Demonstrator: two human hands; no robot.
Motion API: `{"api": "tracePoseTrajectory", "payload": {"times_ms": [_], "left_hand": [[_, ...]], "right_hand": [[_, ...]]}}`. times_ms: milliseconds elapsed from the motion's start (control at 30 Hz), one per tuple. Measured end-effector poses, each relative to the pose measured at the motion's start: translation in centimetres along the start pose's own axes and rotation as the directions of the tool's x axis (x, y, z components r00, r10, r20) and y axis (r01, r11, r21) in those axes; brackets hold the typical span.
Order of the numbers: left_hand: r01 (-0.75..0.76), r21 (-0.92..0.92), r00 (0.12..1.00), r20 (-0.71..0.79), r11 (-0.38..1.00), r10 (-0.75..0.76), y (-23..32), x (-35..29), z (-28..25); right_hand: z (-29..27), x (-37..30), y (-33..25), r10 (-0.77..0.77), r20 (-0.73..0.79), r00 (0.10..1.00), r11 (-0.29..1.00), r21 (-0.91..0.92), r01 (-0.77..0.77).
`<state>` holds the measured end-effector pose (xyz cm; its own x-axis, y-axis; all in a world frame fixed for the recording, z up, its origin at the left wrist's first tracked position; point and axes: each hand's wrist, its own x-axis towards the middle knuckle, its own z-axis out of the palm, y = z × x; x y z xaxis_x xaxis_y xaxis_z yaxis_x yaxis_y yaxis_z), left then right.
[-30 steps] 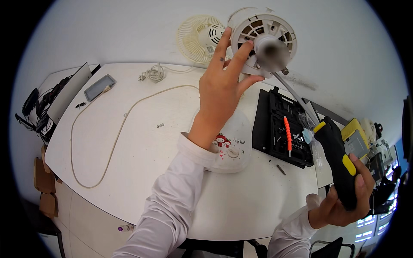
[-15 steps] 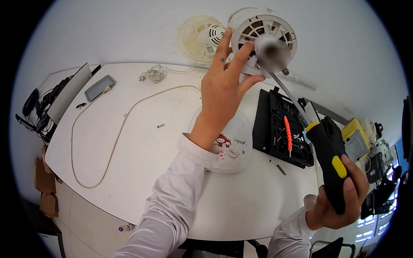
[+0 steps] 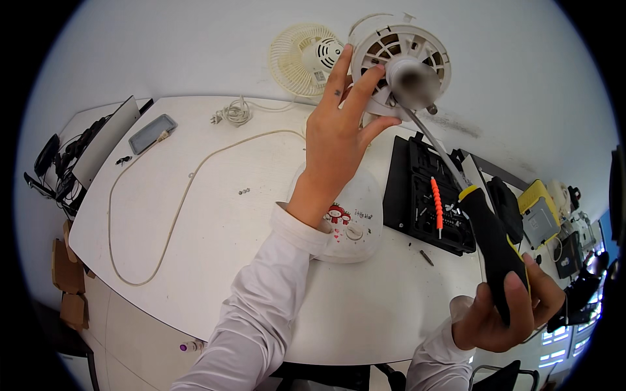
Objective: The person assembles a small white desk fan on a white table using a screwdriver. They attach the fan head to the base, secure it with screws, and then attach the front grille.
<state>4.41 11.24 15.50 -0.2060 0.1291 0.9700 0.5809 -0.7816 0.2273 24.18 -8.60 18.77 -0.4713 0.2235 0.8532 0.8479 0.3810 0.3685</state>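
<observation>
My left hand (image 3: 339, 133) is raised over the table, fingers spread against the white round fan housing (image 3: 399, 52) with its grey motor hub (image 3: 412, 81). My right hand (image 3: 502, 313) grips a screwdriver (image 3: 492, 244) with a black and yellow handle at the lower right. Its long metal shaft (image 3: 433, 146) slants up to the hub. The fan's white base (image 3: 349, 221), with a small cartoon sticker, sits on the table below my left wrist.
A cream fan grille (image 3: 297, 55) leans at the back of the white table (image 3: 195, 215). A black tool case (image 3: 427, 202) holds an orange-handled tool (image 3: 435, 205). A cream power cord (image 3: 169, 208) loops left; two small screws (image 3: 243, 191) lie loose. A phone (image 3: 152, 133) lies far left.
My right hand has dropped and swung the screwdriver so that its shaft now reaches up to the fan hub. My left hand stays on the housing.
</observation>
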Motion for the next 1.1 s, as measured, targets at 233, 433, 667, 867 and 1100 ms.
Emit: {"api": "tracePoseTrajectory", "payload": {"times_ms": [233, 433, 667, 867, 1100], "left_hand": [[-0.006, 0.012, 1.0, 0.019, 1.0, 0.006, 0.2, 0.2, -0.2], [0.0, 0.014, 1.0, 0.027, 1.0, 0.0, 0.3, 0.2, -0.3], [-0.004, 0.011, 1.0, 0.023, 1.0, 0.004, 0.3, 0.2, -0.2], [0.003, 0.025, 1.0, 0.021, 1.0, -0.004, 0.2, 0.2, -0.4], [-0.005, 0.031, 1.0, 0.012, 1.0, 0.005, 0.3, 0.2, -0.3]], "right_hand": [[-0.1, -0.5, 0.3, 0.002, -0.048, 0.999, 1.0, -0.021, -0.003], [-0.4, 0.0, 0.3, 0.003, 0.092, 0.996, 0.999, -0.052, 0.002], [0.7, -0.6, 0.2, 0.026, -0.14, 0.99, 0.999, -0.042, -0.033], [-0.3, -0.5, 0.6, 0.016, -0.021, 1.0, 0.998, -0.068, -0.017], [0.1, -0.2, 0.4, 0.054, -0.013, 0.998, 0.998, 0.043, -0.053]]}}
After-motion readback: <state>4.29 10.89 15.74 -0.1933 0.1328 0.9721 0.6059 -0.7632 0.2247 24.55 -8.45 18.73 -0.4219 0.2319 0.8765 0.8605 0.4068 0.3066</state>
